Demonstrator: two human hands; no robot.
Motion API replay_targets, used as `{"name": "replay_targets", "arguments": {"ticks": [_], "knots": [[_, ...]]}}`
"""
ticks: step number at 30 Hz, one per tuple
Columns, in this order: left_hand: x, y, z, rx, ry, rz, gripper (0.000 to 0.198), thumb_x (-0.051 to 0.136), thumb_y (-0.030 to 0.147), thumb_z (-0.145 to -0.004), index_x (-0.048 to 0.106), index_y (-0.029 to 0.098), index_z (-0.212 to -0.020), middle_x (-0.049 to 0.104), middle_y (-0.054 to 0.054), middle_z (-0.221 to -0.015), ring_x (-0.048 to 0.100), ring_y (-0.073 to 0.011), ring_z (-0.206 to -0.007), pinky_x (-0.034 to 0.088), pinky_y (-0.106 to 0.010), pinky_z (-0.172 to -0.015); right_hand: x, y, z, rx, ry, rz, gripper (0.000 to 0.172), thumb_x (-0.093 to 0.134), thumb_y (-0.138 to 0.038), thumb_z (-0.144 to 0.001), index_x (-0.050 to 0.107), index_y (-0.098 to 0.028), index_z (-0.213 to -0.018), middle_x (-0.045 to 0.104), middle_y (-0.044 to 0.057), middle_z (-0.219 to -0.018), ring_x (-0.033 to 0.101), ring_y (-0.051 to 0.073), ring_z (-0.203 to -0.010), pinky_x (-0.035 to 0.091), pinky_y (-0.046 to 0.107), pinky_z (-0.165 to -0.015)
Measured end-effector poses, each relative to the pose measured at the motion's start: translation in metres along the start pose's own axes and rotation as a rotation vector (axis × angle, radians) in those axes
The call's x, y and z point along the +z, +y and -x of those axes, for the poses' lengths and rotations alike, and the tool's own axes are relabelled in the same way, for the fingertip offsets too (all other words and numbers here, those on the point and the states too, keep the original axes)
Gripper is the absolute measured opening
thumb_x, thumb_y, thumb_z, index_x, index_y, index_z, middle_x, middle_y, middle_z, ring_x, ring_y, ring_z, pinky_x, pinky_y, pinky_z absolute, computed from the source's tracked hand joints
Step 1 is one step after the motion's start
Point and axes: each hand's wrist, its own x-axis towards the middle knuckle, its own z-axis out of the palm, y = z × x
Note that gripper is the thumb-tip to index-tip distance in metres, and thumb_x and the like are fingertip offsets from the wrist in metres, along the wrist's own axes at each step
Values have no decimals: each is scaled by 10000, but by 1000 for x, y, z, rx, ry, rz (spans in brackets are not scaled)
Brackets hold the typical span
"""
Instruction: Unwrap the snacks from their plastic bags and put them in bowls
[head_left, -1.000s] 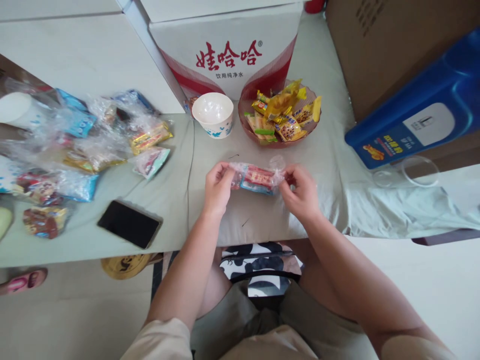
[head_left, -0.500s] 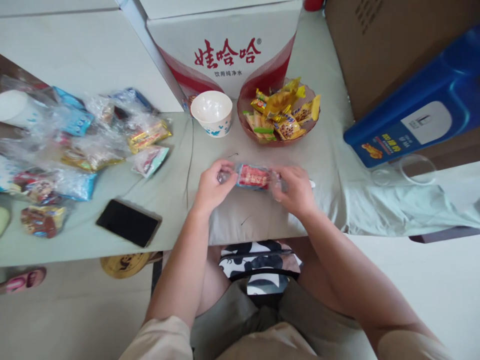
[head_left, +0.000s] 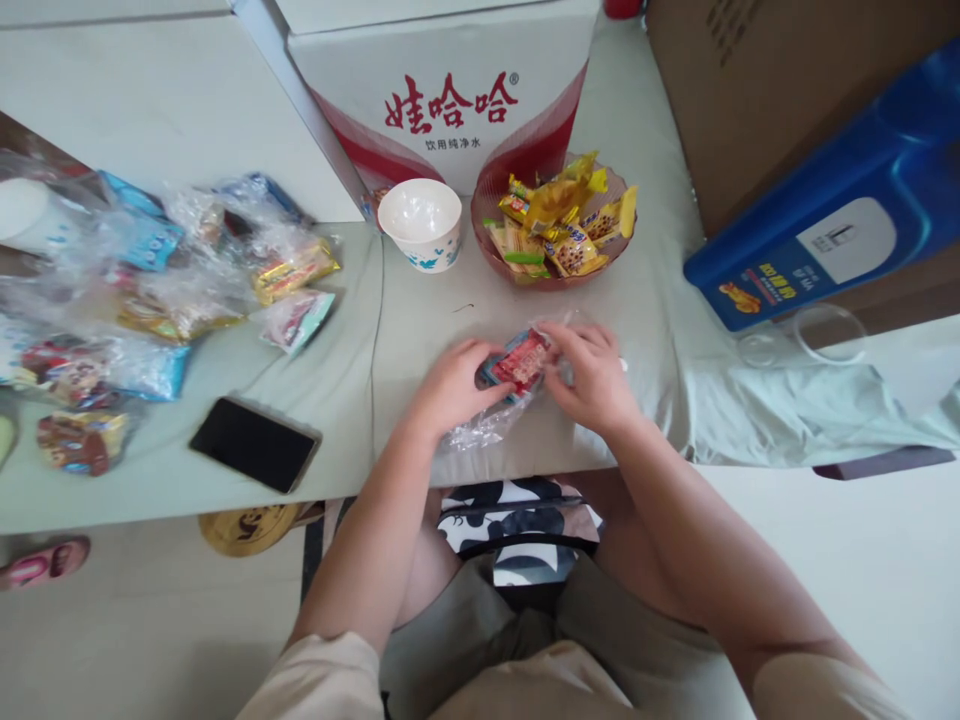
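Note:
Both of my hands grip a red and blue snack packet (head_left: 523, 362) that lies tilted on the cloth-covered table, with clear plastic film (head_left: 480, 430) spread around it. My left hand (head_left: 457, 390) holds the packet's left end between thumb and fingers. On the other end, my right hand (head_left: 589, 370) has its fingers closed over the packet's edge. A glass bowl (head_left: 495, 275) of yellow and green wrapped snacks stands just beyond the hands. Beside it on the left is a white paper cup (head_left: 421, 225) with blue print.
Several bagged snacks (head_left: 187, 290) are heaped at the left, behind a black phone (head_left: 255, 443). A white and red carton (head_left: 457, 90) closes off the back. On the right stand a blue package (head_left: 832, 220) and a clear plastic cup (head_left: 829, 335).
The packet has turned, its right end now higher. My left hand has moved right and nearer, and loose clear film now shows below the packet.

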Motion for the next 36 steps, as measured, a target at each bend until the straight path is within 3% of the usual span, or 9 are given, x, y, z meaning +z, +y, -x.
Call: {"name": "replay_targets", "arguments": {"ticks": [3,5,8,11,15,20,25,32,36], "knots": [[0,-4,-2,-50,-19,40,124,667,287,-871,714,201,-946,718,-43,-902,653,-185,-799,491,-316,-759,-6,5,0,9,86,13,244,498,-174,-854,726,-247,-896,696,91,-946,658,277,-970,486,476,-925],[-1,-4,-2,-114,34,115,95,616,267,-889,673,200,-854,693,-17,-798,626,-166,-720,462,-300,-700,-13,7,1,-107,73,-59,227,481,-193,-853,682,-235,-756,707,97,-989,663,266,-969,490,455,-911],[-3,1,-3,-233,154,316,76,602,244,-871,609,204,-806,663,5,-736,614,-154,-691,454,-286,-681,-16,5,2,-277,-256,-226,316,406,-263,-927,631,-220,-710,696,66,-790,642,196,-748,489,353,-743],[-3,9,-4,-342,182,658,87,625,257,-847,574,208,-795,669,4,-756,640,-157,-727,471,-266,-662,-7,-4,2,-115,-368,-92,404,405,-367,-991,582,-210,-663,629,42,-642,566,162,-604,394,311,-597],[-1,18,-5,-417,133,1115,152,701,257,-772,561,199,-772,649,9,-754,614,-132,-666,463,-234,-581,9,-21,2,124,-205,124,277,621,-480,-890,672,-213,-942,727,94,-938,677,242,-841,469,330,-670],[-2,26,-6,-475,119,1482,140,690,178,-745,551,176,-727,598,9,-703,559,-94,-581,440,-203,-527,22,-30,8,124,-198,113,608,723,-429,-788,569,-204,-1331,612,192,-1368,621,363,-1221,579,449,-851],[-2,35,-8,-523,27,1652,100,617,132,-770,544,169,-712,578,-7,-689,572,-109,-585,452,-206,-527,23,-20,5,210,-184,36,596,598,-224,-801,536,-219,-1394,617,170,-1363,638,352,-1201,579,496,-946],[-3,31,-12,-539,174,1733,226,532,152,-784,407,187,-599,383,30,-560,398,-84,-443,313,-207,-438,18,-6,-2,187,-203,-252,411,654,-441,-880,635,-235,-1236,709,121,-1178,688,298,-1058,576,450,-918],[-10,28,-9,-539,340,1848,363,493,236,-854,272,204,-568,246,45,-528,289,-83,-412,244,-220,-412,21,-4,-3,196,-146,-274,332,604,-382,-918,640,-226,-1208,729,122,-1189,694,296,-1093,571,452,-930]]}}
